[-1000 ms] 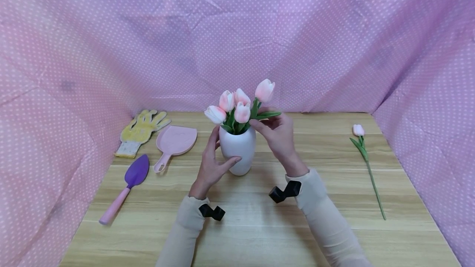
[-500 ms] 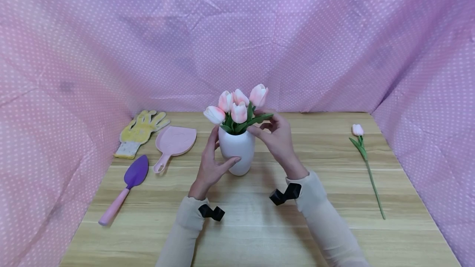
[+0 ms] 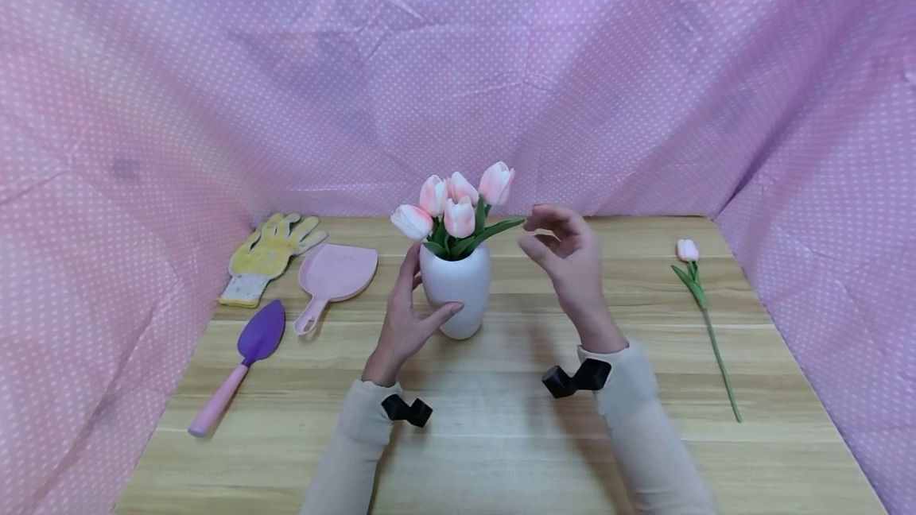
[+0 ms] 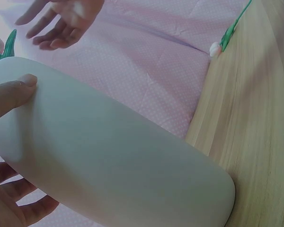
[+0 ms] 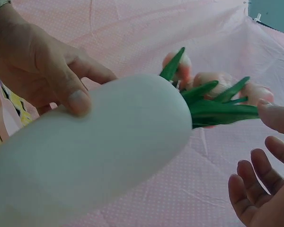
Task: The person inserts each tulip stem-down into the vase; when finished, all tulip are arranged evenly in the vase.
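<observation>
A white vase (image 3: 458, 292) stands upright on the wooden table, with several pink-and-white tulips (image 3: 459, 217) and their green leaves rising from its mouth. My left hand (image 3: 408, 320) grips the vase from its left side, thumb across the front; in the left wrist view the thumb (image 4: 14, 94) presses on the white wall. To the right of the flowers my right hand (image 3: 568, 261) hovers with relaxed, bent fingers and holds nothing. Its fingertips are close to the tip of a long leaf (image 5: 227, 113); whether they touch it I cannot tell.
A single tulip (image 3: 704, 312) lies on the table (image 3: 501, 451) at the right. On the left are a yellow-and-white glove (image 3: 265, 257), a pink dustpan-shaped scoop (image 3: 336, 270) and a purple trowel (image 3: 261, 332) with a pink handle. Pink dotted cloth (image 3: 458, 62) hangs behind and at both sides.
The rightmost tulip has moved left and lower among the others. My right hand has let go of it and drawn away to the right. My left hand keeps its hold on the vase.
</observation>
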